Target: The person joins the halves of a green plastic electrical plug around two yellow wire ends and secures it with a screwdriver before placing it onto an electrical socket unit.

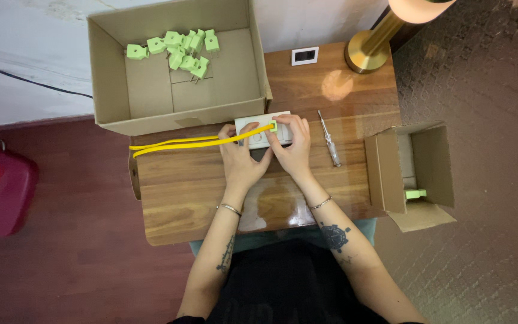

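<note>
Behind hands, big box [151, 90] w/ green plugs [178, 51].

Warm indoor light falls from the brass-stemmed lamp with a glowing pale shade [391, 24], whose shade is blown out to near white. Just below and left of the lamp's base, a soft orange glare spot sits on the glossy brown wooden counter [181, 192]. Nearer the viewer than the lamp, the counter's front edge mirrors pale reflections and a dark shadow. Far from the lamp, the red floor at the left goes dim. Focus is fairly sharp throughout, with mild softness toward the corners.
</note>
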